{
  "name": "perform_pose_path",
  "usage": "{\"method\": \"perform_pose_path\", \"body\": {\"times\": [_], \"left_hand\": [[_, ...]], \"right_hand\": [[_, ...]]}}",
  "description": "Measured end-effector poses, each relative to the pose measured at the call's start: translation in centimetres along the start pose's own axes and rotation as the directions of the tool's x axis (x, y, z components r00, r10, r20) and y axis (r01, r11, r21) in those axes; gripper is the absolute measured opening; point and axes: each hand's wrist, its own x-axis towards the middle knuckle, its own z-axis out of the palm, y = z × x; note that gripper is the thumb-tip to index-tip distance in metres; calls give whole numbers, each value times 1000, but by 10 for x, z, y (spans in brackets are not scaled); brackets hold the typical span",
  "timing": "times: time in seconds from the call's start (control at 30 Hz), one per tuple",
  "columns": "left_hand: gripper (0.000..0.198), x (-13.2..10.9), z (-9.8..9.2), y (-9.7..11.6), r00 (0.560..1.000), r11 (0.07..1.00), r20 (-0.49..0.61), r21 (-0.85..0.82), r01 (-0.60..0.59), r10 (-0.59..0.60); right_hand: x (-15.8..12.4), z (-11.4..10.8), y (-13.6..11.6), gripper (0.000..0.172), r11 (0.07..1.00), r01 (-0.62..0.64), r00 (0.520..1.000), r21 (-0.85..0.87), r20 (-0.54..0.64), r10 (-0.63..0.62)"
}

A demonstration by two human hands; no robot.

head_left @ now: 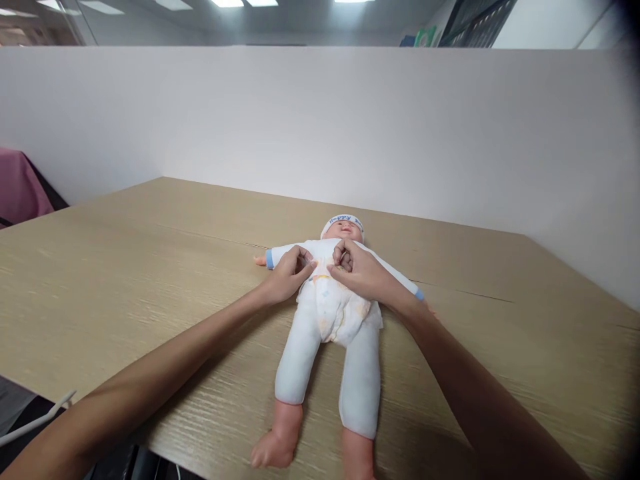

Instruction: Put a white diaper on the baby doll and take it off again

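A baby doll (pixel 296 360) in white clothes with blue cuffs lies on its back, head away from me and feet toward me. A white diaper (pixel 333 310) with pale coloured prints is around its hips, over the white leggings. My left hand (pixel 290 275) is closed in a pinch at the diaper's upper edge, on the left of the doll's belly. Across from it, my right hand (pixel 364 272) pinches the right part of the same edge with curled fingers. The exact bits between the fingertips are small and partly hidden.
The doll lies on a wooden table (pixel 200 227) with a white partition (pixel 300 120) behind it. A white cable (pixel 37 421) hangs by the near left edge. Pink cloth (pixel 23 187) shows beyond the table at far left.
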Motion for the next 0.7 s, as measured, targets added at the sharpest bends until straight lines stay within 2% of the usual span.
{"method": "perform_pose_path", "body": {"times": [0.07,0.13,0.17,0.23,0.3,0.33,0.4,0.47,0.53,0.6,0.7], "left_hand": [[22,-6,4,4,990,995,-135,94,-20,33],[16,-19,6,13,959,977,-252,201,-77,127],[14,-28,7,20,945,964,-271,237,-121,185],[10,-49,5,36,935,941,-211,247,-231,285],[12,-73,2,52,944,929,-44,198,-312,327],[14,-84,0,58,943,925,70,182,-332,325],[19,-102,-4,68,903,910,318,203,-362,289],[24,-112,-4,71,851,877,469,274,-395,237],[28,-116,-1,68,856,850,476,348,-396,204],[31,-116,5,63,903,850,391,401,-341,178],[39,-112,18,55,957,862,262,450,-233,122]], "right_hand": [[0,0,1,16,1000,27,1000,-5,-16,-27],[-6,1,-5,11,992,105,988,-68,-106,-111],[-13,2,-11,10,981,148,971,-122,-173,-168],[-35,3,-28,12,950,211,918,-229,-287,-273],[-69,6,-46,15,934,250,904,-255,-286,-319],[-88,7,-54,14,932,275,921,-236,-215,-326],[-126,12,-64,12,945,290,957,-149,58,-284],[-156,16,-62,13,957,250,950,-147,228,-213],[-174,20,-51,14,964,179,969,-196,203,-139],[-179,23,-37,15,966,92,993,-242,92,-71],[-172,28,-24,19,948,-29,998,-317,-61,10]]}}
